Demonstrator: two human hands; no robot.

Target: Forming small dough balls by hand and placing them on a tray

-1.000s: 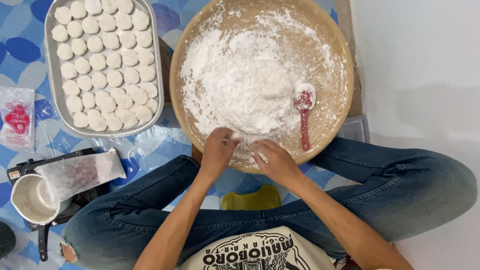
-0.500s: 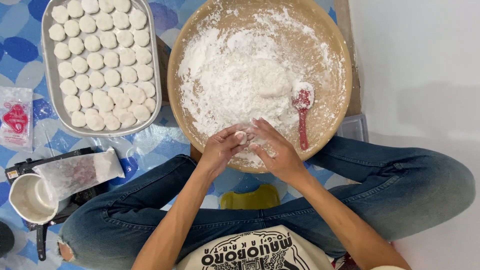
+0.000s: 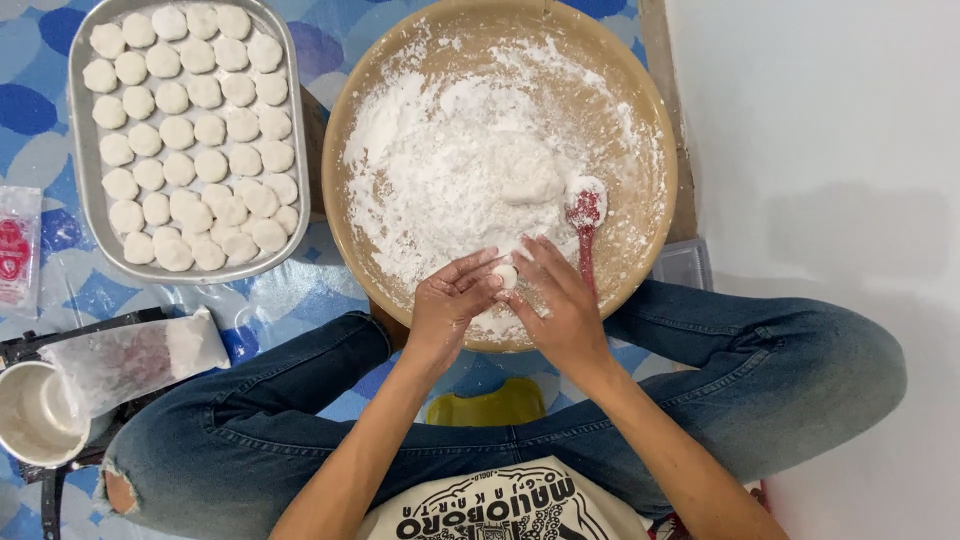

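Two hands, left hand [image 3: 452, 303] & right hand [image 3: 556, 300], now lifted, pinch a dough ball [image 3: 507, 276] at the bowl's [image 3: 655, 150] 6 o'clock; before, they pressed in flour [image 3: 450, 150].

The floor is covered by a plastic mat with blue and white round patterns [image 3: 60, 100]. On the mat lie a grey rectangular metal tray [image 3: 298, 170] full of small white dough rounds, a wide round tan basin [image 3: 655, 140] holding white flour, and a small red-and-clear packet [image 3: 15, 250]. A yellow plastic piece [image 3: 487, 405] and a white round cup [image 3: 35, 415] also lie there.
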